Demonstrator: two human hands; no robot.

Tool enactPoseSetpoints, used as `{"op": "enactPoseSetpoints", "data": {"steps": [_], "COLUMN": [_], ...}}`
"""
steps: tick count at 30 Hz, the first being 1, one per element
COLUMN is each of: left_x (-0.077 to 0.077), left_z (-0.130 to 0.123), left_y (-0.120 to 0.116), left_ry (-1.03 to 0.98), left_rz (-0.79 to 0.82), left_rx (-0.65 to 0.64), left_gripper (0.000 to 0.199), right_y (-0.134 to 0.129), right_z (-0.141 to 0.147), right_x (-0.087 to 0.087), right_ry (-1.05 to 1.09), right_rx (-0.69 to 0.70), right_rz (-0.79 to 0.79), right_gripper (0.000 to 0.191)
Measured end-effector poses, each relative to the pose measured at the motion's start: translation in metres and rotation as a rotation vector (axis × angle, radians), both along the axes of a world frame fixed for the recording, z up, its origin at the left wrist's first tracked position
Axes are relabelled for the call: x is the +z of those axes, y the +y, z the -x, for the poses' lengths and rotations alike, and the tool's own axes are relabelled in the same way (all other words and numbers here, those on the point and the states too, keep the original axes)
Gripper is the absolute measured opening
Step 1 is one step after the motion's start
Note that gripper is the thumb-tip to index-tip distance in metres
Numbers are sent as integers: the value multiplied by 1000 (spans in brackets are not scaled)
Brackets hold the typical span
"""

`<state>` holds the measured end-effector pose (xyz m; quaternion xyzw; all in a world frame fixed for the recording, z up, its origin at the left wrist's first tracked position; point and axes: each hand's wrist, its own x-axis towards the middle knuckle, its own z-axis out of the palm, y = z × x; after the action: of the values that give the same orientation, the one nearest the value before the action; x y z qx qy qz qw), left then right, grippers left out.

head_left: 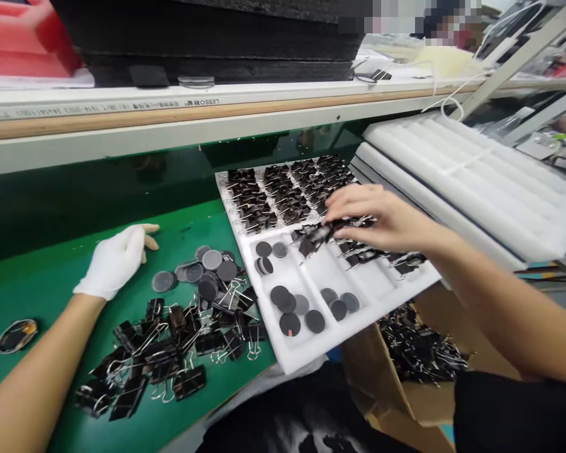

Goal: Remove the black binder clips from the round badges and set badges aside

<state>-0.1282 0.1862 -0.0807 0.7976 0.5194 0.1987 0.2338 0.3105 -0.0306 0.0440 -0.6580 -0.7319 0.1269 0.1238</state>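
My right hand (377, 217) is bare and closed on several black binder clips (318, 238), slightly blurred, over the white foam tray (306, 350). Rows of binder clips fill the tray's far compartments. Several dark round discs (287, 301) lie in the near ones. My left hand (116, 261) wears a white glove with bare fingertips. It lies on the green table (183, 233), fingers loosely bent and slightly apart, with nothing visible in them. Beside it are a pile of loose discs (212, 259) and a heap of binder clips (170, 346) with wire handles.
White foam trays (471, 176) are stacked at the right. Below the tray stands a cardboard box (396, 390) holding many binder clips. A shelf (170, 135) crosses the back, bearing black foam blocks (217, 38) and a red object (23, 38). A small round item (17, 335) lies far left.
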Motion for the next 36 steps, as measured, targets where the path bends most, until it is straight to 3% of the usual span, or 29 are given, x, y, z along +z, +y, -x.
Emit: {"op": "enactPoseSetpoints", "data": {"steps": [4,6,8,20,31,36], "left_x": [1,2,3,3,2,2], "left_z": [-4,-5,-5,-4,-8,-7], "left_y": [-1,-3,-4,0,0,-1], "left_ry": [22,24,25,107,92,93], "left_rz": [17,14,13,49,48,62], "left_rx": [34,37,38,66,84,98], "left_gripper": [46,45,44,47,41,40], "right_y": [-23,-22,-20,-26,-25,-21], "right_z": [-19,-21,-24,-29,-34,-33], "right_x": [-64,-84,-94,-106,-101,-103], "right_ry": [-25,-42,-57,-151,-262,-233], "right_rx": [-40,-53,-53,102,54,124], "right_rz": [-93,-146,-175,-396,-422,-378], "right_gripper": [38,35,33,23,17,18]}}
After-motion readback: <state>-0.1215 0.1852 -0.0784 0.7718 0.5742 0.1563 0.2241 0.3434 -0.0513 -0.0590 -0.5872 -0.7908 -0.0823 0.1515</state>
